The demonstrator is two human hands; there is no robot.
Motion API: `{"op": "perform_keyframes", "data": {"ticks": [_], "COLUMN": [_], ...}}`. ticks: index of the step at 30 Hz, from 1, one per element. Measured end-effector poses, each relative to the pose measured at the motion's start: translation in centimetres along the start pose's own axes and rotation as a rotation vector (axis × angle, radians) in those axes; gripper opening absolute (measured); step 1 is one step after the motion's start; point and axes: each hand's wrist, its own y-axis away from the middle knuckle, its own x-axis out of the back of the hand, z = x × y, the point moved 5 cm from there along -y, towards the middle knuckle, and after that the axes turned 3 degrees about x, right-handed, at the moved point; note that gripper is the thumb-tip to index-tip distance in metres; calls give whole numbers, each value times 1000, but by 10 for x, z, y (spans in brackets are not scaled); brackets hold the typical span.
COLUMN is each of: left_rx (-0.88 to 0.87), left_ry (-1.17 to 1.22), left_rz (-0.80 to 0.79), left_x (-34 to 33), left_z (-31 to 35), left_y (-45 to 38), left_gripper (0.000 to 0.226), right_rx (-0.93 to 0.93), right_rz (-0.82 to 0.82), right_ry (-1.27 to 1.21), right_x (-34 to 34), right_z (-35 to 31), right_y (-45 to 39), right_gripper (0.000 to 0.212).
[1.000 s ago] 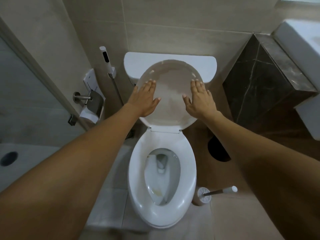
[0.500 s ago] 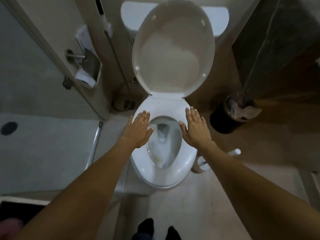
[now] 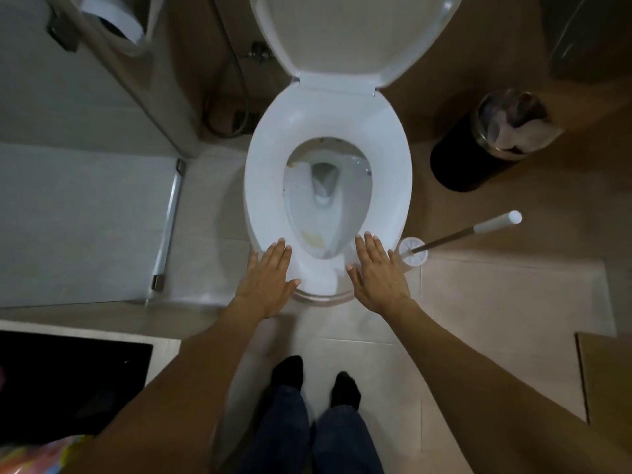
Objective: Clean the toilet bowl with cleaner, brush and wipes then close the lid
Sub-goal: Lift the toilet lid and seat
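The white toilet fills the upper middle of the head view, its lid (image 3: 345, 32) raised and its seat (image 3: 270, 159) down. Inside the bowl (image 3: 328, 206) a yellowish stain shows near the front. My left hand (image 3: 268, 278) hovers flat, fingers straight, over the seat's front left edge. My right hand (image 3: 378, 273) is held the same way over the front right edge. Neither hand holds anything. A white toilet brush (image 3: 461, 236) stands in its holder on the floor just right of the bowl, handle leaning right.
A black waste bin (image 3: 478, 155) with crumpled paper stands to the right of the toilet. A paper roll holder (image 3: 109, 18) hangs on the left partition, with a hose (image 3: 236, 97) beside it. My feet (image 3: 314, 381) stand on the tiled floor in front of the bowl.
Both hands have come down from the raised lid to the front edge of the seat. The view has tilted downward, bringing my feet and legs into sight.
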Motion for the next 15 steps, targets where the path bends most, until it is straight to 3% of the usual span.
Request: {"op": "perform_keyframes", "data": {"ticks": [6, 15], "left_rx": [-22, -16], "left_ry": [-44, -141], "left_rz": [23, 79], "left_x": [-12, -24], "left_z": [2, 3], "left_y": [-6, -14], "left_gripper": [82, 96], "right_rx": [85, 138], "right_rz": [-92, -32], "right_ry": [91, 173], "right_x": [-34, -48], "right_z": [-9, -14], "right_y": [1, -1], "right_gripper": [66, 84]}}
